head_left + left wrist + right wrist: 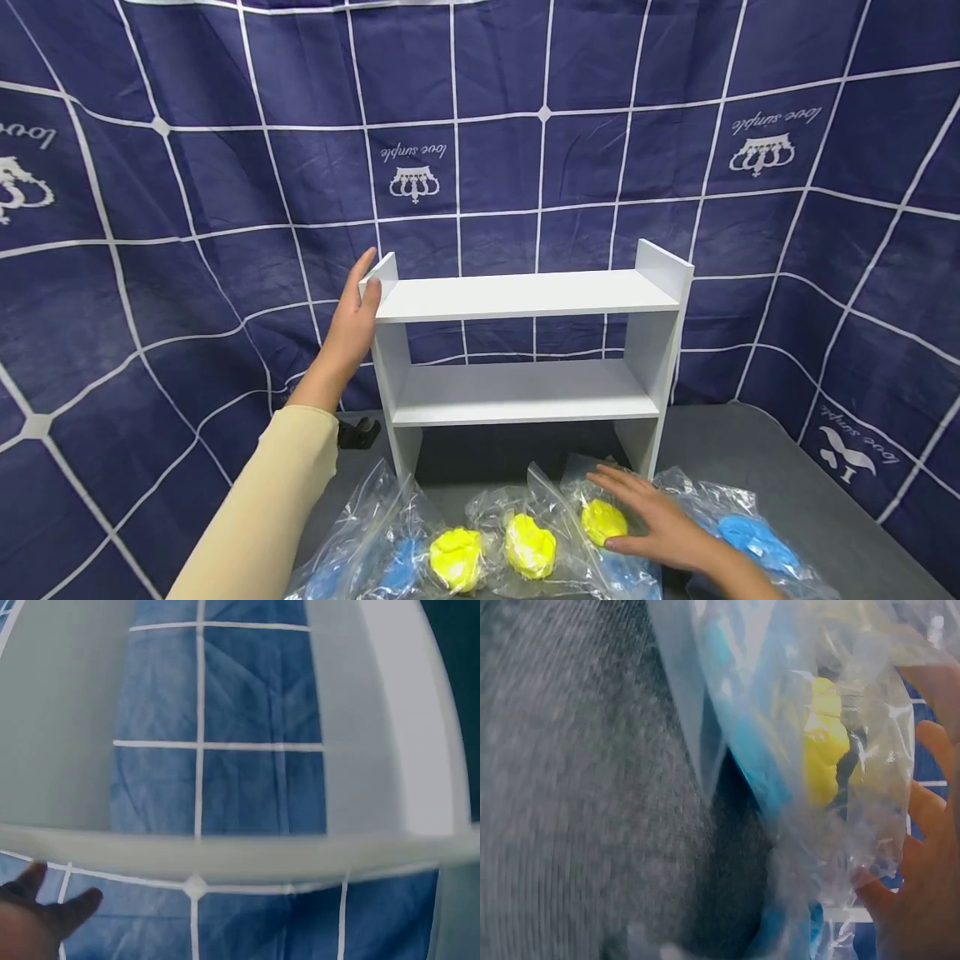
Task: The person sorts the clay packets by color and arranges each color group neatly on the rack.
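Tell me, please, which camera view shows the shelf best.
The head view, showing nearly the whole shelf from the front. The left wrist view shows only blurred parts; the right wrist view, none I can identify.

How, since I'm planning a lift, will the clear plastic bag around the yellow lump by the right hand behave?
The clear plastic bag will probably flop, its film being creased. Its glossy surface may feel slippery. Bagged, the yellow lump likely won't roll freely.

shelf (525, 392) on the table (720, 454), plastic bags (562, 542) before it, hanging cloth (495, 75) behind
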A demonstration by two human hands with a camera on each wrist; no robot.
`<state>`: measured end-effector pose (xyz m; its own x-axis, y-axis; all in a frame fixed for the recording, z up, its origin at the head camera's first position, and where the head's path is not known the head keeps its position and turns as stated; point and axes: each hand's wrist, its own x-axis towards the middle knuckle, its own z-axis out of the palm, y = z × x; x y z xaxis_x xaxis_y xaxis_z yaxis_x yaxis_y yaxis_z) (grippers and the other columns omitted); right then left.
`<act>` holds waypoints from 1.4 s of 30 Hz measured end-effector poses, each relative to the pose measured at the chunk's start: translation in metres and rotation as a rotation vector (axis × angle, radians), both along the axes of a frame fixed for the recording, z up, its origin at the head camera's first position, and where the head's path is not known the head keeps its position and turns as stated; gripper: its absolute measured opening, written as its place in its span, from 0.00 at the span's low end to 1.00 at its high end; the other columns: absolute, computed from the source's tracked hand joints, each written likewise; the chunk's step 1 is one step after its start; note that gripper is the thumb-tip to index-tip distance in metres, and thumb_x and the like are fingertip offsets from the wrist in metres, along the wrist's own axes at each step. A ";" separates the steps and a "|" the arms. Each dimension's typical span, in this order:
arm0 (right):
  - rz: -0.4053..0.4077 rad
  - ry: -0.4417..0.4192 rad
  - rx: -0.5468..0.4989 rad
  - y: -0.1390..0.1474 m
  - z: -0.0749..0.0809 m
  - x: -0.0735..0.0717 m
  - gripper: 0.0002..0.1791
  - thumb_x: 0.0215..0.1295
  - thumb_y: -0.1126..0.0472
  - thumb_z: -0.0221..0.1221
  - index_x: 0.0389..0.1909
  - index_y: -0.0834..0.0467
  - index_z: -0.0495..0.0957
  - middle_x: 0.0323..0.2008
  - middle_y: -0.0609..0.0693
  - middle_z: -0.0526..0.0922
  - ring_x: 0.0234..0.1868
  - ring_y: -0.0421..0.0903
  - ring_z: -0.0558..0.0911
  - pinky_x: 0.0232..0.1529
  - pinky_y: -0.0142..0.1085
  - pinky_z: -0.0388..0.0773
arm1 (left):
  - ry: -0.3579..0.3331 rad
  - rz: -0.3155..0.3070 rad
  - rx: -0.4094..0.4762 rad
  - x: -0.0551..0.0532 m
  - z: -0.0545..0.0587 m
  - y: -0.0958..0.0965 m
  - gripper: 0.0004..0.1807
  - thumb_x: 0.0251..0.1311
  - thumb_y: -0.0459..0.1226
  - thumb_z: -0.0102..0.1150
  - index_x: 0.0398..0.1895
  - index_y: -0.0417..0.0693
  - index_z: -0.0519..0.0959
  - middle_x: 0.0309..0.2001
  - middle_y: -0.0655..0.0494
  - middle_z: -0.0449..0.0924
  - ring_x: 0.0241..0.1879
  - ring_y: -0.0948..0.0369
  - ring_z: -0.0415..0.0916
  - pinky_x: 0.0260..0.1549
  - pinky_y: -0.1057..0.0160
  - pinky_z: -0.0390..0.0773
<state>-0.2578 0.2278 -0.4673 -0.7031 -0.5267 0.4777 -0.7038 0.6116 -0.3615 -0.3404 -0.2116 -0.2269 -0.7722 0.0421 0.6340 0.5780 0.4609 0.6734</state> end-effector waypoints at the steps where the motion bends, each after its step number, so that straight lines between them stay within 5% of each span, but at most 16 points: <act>1: 0.011 -0.024 -0.004 0.000 -0.001 -0.001 0.42 0.54 0.45 0.71 0.71 0.48 0.69 0.71 0.59 0.69 0.63 0.73 0.72 0.44 0.72 0.73 | 0.016 -0.020 0.037 -0.003 0.001 0.002 0.31 0.78 0.51 0.30 0.81 0.64 0.45 0.81 0.52 0.44 0.81 0.50 0.40 0.76 0.39 0.40; 8: 0.079 -0.169 0.004 0.001 -0.003 -0.008 0.42 0.58 0.42 0.67 0.72 0.50 0.66 0.73 0.68 0.61 0.66 0.79 0.65 0.46 0.77 0.68 | 0.117 -0.077 0.229 -0.004 0.005 0.016 0.28 0.79 0.42 0.25 0.79 0.49 0.53 0.77 0.46 0.57 0.80 0.54 0.45 0.78 0.50 0.40; 14: 0.090 -0.135 0.026 0.005 -0.003 -0.013 0.44 0.55 0.42 0.69 0.72 0.52 0.66 0.71 0.69 0.65 0.65 0.78 0.67 0.47 0.75 0.69 | 0.217 -0.038 0.252 0.003 0.006 0.022 0.26 0.79 0.43 0.29 0.68 0.37 0.66 0.71 0.41 0.66 0.76 0.51 0.56 0.76 0.55 0.50; 16: 0.086 -0.126 0.031 0.004 -0.004 -0.014 0.44 0.56 0.41 0.68 0.72 0.51 0.66 0.70 0.68 0.68 0.64 0.76 0.68 0.49 0.75 0.69 | 0.238 -0.038 0.261 0.012 0.009 0.026 0.26 0.79 0.42 0.29 0.62 0.29 0.68 0.70 0.37 0.66 0.75 0.48 0.57 0.76 0.54 0.51; 19: 0.085 -0.110 0.041 0.003 -0.005 -0.014 0.44 0.56 0.41 0.68 0.72 0.52 0.67 0.68 0.64 0.72 0.63 0.73 0.71 0.51 0.73 0.69 | 0.275 -0.039 0.266 0.010 0.007 0.028 0.28 0.79 0.46 0.31 0.57 0.26 0.68 0.70 0.35 0.66 0.76 0.47 0.57 0.76 0.54 0.50; 30: 0.011 -0.007 0.055 0.001 -0.013 -0.011 0.30 0.62 0.45 0.65 0.65 0.48 0.75 0.59 0.45 0.82 0.56 0.50 0.82 0.51 0.51 0.80 | 0.281 -0.030 0.320 -0.028 -0.014 0.017 0.22 0.80 0.41 0.30 0.54 0.31 0.69 0.71 0.43 0.68 0.77 0.52 0.56 0.76 0.56 0.49; 36: 0.035 0.018 0.000 0.003 -0.018 -0.012 0.28 0.60 0.48 0.67 0.60 0.51 0.78 0.55 0.45 0.85 0.53 0.46 0.84 0.50 0.44 0.82 | 0.307 -0.049 0.313 -0.033 -0.019 0.019 0.21 0.79 0.43 0.32 0.52 0.33 0.69 0.70 0.46 0.70 0.76 0.55 0.58 0.75 0.58 0.50; 42: 0.008 -0.058 -0.038 0.005 -0.015 -0.011 0.24 0.62 0.48 0.66 0.59 0.49 0.78 0.54 0.44 0.85 0.52 0.47 0.85 0.49 0.44 0.83 | 0.314 -0.080 0.330 -0.036 -0.017 0.023 0.18 0.79 0.38 0.31 0.52 0.31 0.68 0.70 0.43 0.69 0.76 0.52 0.57 0.76 0.56 0.49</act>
